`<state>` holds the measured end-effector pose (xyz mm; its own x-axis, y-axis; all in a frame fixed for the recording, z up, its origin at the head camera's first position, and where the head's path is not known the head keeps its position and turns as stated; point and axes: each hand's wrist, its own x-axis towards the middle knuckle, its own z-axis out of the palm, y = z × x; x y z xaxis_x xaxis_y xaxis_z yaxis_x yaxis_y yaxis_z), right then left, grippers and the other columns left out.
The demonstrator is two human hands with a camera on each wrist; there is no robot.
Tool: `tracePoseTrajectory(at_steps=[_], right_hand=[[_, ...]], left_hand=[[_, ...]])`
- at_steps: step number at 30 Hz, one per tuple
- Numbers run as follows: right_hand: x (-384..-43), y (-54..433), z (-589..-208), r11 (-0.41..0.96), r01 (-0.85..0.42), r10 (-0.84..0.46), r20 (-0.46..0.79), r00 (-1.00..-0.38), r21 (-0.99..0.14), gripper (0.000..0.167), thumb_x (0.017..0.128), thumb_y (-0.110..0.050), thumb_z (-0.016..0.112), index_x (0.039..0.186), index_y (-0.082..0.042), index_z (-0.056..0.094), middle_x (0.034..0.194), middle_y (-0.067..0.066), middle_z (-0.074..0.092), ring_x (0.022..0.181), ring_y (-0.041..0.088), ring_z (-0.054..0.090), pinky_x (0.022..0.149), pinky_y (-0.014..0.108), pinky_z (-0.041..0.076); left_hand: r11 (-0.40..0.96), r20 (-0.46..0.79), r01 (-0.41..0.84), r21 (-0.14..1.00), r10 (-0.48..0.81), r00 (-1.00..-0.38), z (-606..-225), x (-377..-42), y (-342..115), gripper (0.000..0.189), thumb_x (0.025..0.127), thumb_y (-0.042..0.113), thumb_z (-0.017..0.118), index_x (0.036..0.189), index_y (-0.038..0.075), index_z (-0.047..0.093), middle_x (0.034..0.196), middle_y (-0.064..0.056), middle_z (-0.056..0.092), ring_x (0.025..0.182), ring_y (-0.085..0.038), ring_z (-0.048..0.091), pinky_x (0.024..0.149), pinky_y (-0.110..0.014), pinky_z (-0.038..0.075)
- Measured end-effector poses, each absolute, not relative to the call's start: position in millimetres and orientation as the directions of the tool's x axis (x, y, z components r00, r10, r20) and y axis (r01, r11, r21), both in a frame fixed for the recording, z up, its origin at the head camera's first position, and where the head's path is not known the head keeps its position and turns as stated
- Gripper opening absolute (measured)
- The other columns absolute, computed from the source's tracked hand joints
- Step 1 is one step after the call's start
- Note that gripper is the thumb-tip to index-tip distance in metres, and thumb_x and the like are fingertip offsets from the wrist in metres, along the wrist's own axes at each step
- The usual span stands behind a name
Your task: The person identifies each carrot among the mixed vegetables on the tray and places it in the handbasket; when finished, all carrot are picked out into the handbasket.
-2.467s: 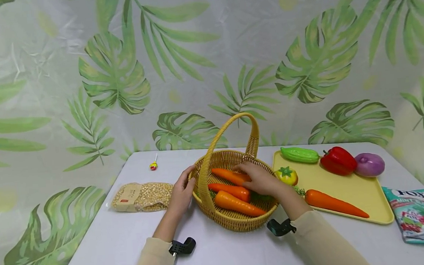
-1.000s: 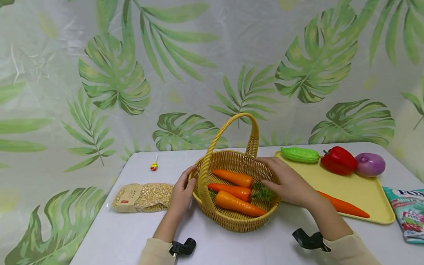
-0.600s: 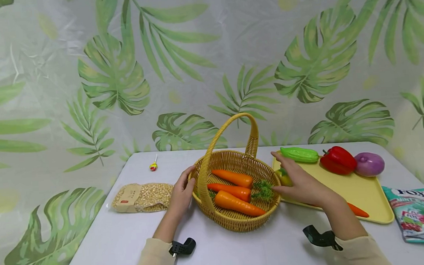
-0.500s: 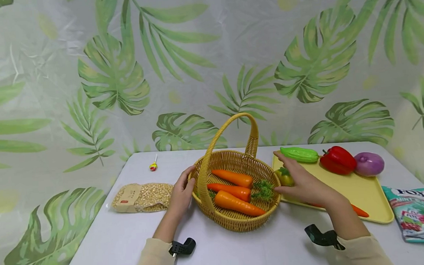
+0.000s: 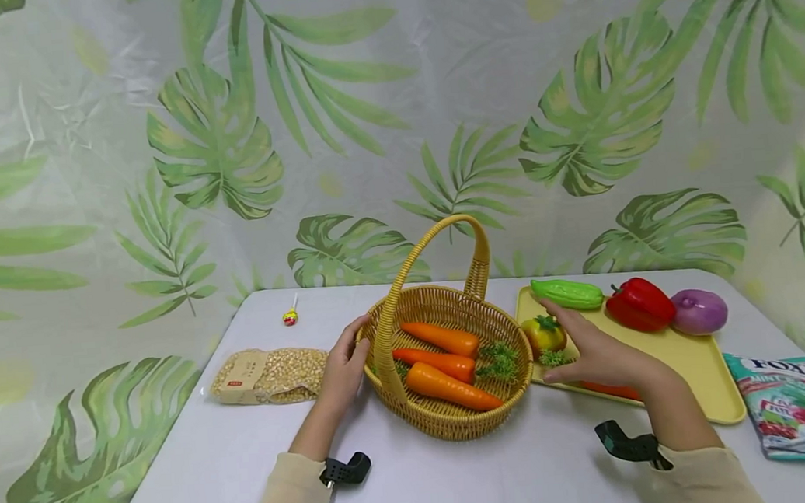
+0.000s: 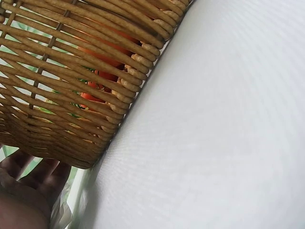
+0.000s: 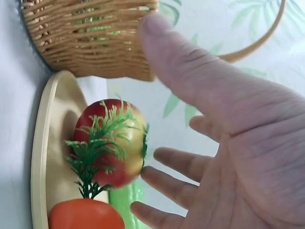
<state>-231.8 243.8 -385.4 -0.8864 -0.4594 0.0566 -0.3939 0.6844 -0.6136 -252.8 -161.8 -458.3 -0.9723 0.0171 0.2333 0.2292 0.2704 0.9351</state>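
A yellow wicker basket (image 5: 450, 427) with a tall handle stands mid-table. Three orange carrots (image 5: 447, 387) with leafy green tops lie inside it. My left hand (image 5: 343, 369) rests against the basket's left side, its straight fingers (image 6: 45, 174) touching the outer wicker in the left wrist view. Over the yellow tray (image 5: 662, 358), my right hand (image 5: 602, 354) is spread with nothing in it. Beside its fingers sits a red-and-yellow tomato (image 5: 544, 335) with a green leafy cap. Another carrot (image 7: 87, 214) lies under that hand on the tray, partly hidden by it in the head view.
Farther back on the tray are a green ridged vegetable (image 5: 568, 293), a red bell pepper (image 5: 639, 305) and a purple round vegetable (image 5: 699, 312). A candy bag (image 5: 802, 410) lies right of it. To the left lie a bag of corn kernels (image 5: 271, 374) and a lollipop (image 5: 290, 316).
My right hand has left the carrot in the basket and moved right over the basket's rim to the tray, fingers spreading. My left hand and the basket have stayed put.
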Motion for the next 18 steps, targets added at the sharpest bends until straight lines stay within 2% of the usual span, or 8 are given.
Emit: tracePoseTrajectory(at_steps=[4, 13, 18], right_hand=[[-233.1, 249.1, -387.8, 0.685, -0.386, -0.450, 0.059, -0.891, -0.618, 0.114, 0.079, -0.032, 0.085, 0.162, -0.021, 0.008, 0.164, 0.025, 0.015, 0.147, 0.054, 0.019, 0.109, 0.077, 0.025], [-235.2, 267.5, -392.5, 0.699, -0.324, -0.423, -0.004, -0.906, -0.638, 0.111, 0.083, -0.033, 0.081, 0.161, -0.009, 0.006, 0.161, 0.032, 0.016, 0.140, 0.058, 0.026, 0.104, 0.074, 0.036], [-236.2, 277.0, -396.7, 0.714, -0.309, -0.425, -0.039, -0.904, -0.628, 0.110, 0.083, -0.032, 0.081, 0.160, -0.003, 0.008, 0.156, 0.035, 0.027, 0.138, 0.058, 0.031, 0.103, 0.070, 0.041]], left_hand=[[0.278, 0.219, 0.213, 0.937, 0.010, -0.976, -457.9, -251.7, -161.7, 0.042, 0.106, 0.025, 0.046, 0.148, 0.026, 0.048, 0.156, -0.003, 0.045, 0.147, -0.025, 0.039, 0.120, -0.048, 0.034], [0.267, 0.233, 0.228, 0.936, 0.014, -0.972, -459.1, -252.9, -161.3, 0.042, 0.106, 0.023, 0.046, 0.148, 0.024, 0.048, 0.156, -0.005, 0.046, 0.147, -0.026, 0.039, 0.120, -0.049, 0.034], [0.263, 0.210, 0.211, 0.941, 0.030, -0.977, -440.3, -240.9, -158.0, 0.044, 0.106, 0.017, 0.045, 0.150, 0.015, 0.046, 0.157, -0.012, 0.043, 0.148, -0.030, 0.036, 0.121, -0.050, 0.033]])
